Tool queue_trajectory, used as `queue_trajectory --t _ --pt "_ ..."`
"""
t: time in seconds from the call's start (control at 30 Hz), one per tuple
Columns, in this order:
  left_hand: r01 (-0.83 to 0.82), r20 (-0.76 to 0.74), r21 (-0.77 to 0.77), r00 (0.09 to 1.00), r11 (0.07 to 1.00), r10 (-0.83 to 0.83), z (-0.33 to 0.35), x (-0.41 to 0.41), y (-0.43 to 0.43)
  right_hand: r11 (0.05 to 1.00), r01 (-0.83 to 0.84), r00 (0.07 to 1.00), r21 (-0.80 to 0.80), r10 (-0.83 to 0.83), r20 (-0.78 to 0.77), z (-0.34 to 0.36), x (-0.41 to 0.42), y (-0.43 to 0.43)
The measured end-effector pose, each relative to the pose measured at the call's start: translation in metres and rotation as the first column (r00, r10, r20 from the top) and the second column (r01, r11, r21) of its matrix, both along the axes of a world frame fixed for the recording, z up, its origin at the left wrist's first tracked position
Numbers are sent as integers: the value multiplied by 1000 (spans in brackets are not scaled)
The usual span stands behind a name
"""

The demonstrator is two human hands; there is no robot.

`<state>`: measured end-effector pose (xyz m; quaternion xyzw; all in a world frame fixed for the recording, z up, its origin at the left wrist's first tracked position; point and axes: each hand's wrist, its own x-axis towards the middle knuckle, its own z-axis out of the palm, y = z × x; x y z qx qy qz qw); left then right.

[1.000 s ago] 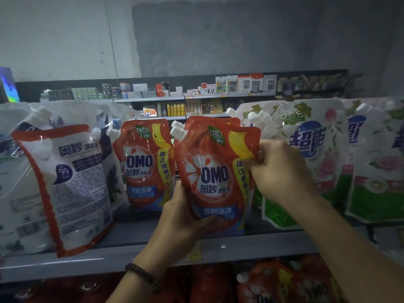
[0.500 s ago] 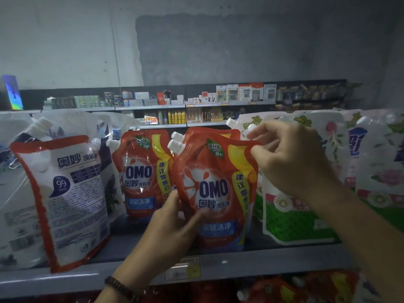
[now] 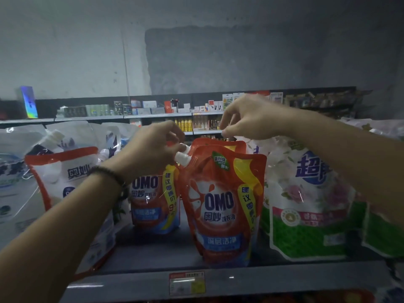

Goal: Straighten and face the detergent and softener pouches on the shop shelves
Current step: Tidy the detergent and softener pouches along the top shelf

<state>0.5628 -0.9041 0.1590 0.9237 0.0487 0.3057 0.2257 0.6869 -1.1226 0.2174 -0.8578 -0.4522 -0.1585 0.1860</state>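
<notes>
up high, left hand [image 3: 153, 147] gripping front omo pouch [image 3: 220, 206] spout (white cap), right hand [image 3: 247, 117] pinching its top edge

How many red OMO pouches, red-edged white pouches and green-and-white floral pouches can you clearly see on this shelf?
Red OMO pouches: 3
Red-edged white pouches: 1
Green-and-white floral pouches: 2, others behind unclear
Total: 6
</notes>
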Motion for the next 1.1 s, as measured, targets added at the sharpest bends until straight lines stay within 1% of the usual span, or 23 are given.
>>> queue_trajectory --t 0.07,0.1,0.17,0.23,0.33,0.43,0.57,0.73,0.9,1.1 --pt "21 -23 81 1000 997 -19 12 12 3 994 7 1000 -112 -7 2 3 8 9" --pt "38 -48 93 998 995 -33 17 17 4 985 12 1000 -170 -13 -5 3 12 14" --pt "70 -152 83 987 994 -57 25 28 7 959 28 999 -281 -33 -14 3 20 23" --pt "89 -285 68 956 994 -66 29 40 10 925 49 998 -378 -60 -18 1 31 32" --pt "106 -427 51 901 993 -74 27 60 22 890 53 995 -454 -84 -49 -4 46 42" --pt "132 -442 97 894 986 -77 23 74 34 882 35 990 -470 -96 -106 -8 50 47" --pt "137 -425 89 901 986 -87 20 80 41 887 62 990 -458 -112 -82 -10 52 47" --pt "189 -407 128 905 974 -122 21 80 40 900 76 985 -429 -135 -110 -8 47 45" --pt "231 -426 105 889 967 -166 23 74 36 896 112 979 -430 -174 -108 -3 42 40" --pt "251 -493 88 852 964 -176 27 71 36 884 105 986 -456 -154 -71 -1 38 36"
